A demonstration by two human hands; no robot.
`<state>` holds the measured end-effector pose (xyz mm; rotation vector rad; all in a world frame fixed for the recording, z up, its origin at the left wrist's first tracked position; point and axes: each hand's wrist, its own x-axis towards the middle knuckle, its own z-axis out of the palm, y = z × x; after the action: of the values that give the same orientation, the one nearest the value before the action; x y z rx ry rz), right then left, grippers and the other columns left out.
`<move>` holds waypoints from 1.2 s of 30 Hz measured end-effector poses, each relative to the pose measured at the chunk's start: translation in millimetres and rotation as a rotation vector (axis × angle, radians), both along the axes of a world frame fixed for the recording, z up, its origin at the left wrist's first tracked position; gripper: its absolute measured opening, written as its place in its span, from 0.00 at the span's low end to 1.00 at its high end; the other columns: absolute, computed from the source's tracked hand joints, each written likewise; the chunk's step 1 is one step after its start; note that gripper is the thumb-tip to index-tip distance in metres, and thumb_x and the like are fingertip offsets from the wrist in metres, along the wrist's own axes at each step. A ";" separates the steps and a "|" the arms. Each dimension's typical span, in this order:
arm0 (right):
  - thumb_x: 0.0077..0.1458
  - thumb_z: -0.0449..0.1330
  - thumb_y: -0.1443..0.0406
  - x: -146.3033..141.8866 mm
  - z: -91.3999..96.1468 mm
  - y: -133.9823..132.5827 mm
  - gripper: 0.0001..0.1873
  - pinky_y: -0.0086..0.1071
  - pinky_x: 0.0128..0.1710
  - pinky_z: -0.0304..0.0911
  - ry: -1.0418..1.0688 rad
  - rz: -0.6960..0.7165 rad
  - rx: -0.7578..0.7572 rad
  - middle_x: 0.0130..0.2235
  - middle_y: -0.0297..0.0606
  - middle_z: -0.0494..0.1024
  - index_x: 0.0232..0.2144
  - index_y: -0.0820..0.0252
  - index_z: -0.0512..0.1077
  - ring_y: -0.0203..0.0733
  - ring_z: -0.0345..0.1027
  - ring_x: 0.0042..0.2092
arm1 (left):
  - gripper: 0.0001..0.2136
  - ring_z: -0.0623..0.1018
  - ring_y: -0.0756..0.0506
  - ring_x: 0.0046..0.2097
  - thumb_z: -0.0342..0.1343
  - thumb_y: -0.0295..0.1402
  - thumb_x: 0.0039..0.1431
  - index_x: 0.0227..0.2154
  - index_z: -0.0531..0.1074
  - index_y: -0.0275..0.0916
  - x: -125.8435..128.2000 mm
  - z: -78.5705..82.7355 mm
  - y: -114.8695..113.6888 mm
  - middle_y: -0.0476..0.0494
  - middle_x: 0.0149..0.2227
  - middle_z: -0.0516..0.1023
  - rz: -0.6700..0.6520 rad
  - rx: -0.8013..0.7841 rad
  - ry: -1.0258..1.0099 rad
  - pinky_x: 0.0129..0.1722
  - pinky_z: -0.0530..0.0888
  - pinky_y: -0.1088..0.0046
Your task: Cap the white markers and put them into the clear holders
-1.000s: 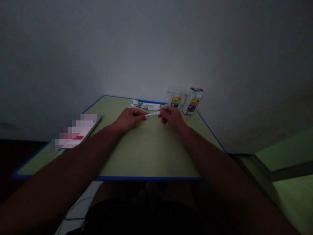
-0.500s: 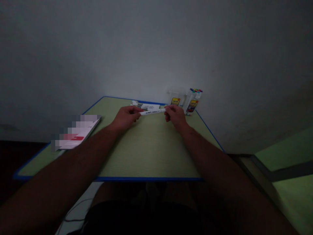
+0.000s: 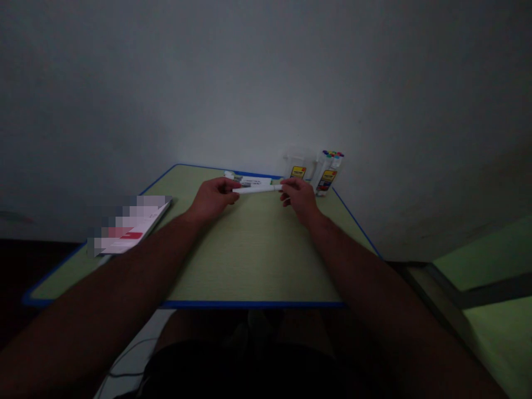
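Note:
A white marker (image 3: 258, 189) is held level above the table, its plain side facing me. My left hand (image 3: 214, 197) is closed with fingers and thumb pinching the marker's left end. At the opposite end, the fingers of my right hand (image 3: 298, 195) grip its tip. Behind the marker, more white markers (image 3: 255, 180) with dark print lie near the table's back edge. A clear case of markers (image 3: 327, 173) with coloured ends stands just past my right hand, beside a clear plastic container (image 3: 297, 164) with a yellow label.
The pale table (image 3: 253, 260) has a blue rim and stands against a grey wall (image 3: 249, 83). On its left side lies a flat white and red item (image 3: 133, 235), partly pixelated. A cable (image 3: 127, 374) hangs below at the lower left.
The marker has turned about its long axis, so its dark print no longer faces me. My hands have kept nearly the same places, both still on it.

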<state>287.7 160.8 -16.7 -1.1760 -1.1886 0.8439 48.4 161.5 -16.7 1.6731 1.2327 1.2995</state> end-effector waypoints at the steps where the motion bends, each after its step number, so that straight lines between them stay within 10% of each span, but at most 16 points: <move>1: 0.52 0.61 0.73 0.0 0.5 -0.1 0.04 0.23 0.16 0.61 0.005 -0.002 0.000 0.24 0.27 0.74 0.30 0.60 0.73 0.31 0.67 0.21 | 0.15 0.73 0.50 0.27 0.66 0.27 0.43 0.38 0.81 0.35 0.0 -0.1 0.3 0.50 0.25 0.76 0.000 -0.003 -0.006 0.31 0.71 0.71; 28: 0.49 0.68 0.69 6.8 16.8 -3.1 0.11 0.24 0.25 0.68 0.326 0.078 0.001 0.30 0.30 0.79 0.35 0.59 0.72 0.33 0.75 0.30 | 0.13 0.79 0.44 0.36 0.64 0.35 0.50 0.40 0.82 0.40 2.4 -4.6 -0.1 0.45 0.35 0.83 -0.021 0.092 0.336 0.42 0.75 0.65; 36: 0.54 0.66 0.66 31.6 45.8 1.8 0.09 0.24 0.24 0.69 0.348 -0.176 0.138 0.28 0.28 0.75 0.35 0.58 0.69 0.31 0.72 0.27 | 0.17 0.82 0.40 0.45 0.60 0.42 0.54 0.44 0.82 0.42 0.7 -5.9 -0.8 0.40 0.45 0.84 -0.125 0.116 0.578 0.48 0.75 0.63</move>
<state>319.3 162.6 29.1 -0.9595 -0.8325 0.7821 49.0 160.8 -22.6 2.2686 1.3556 0.8458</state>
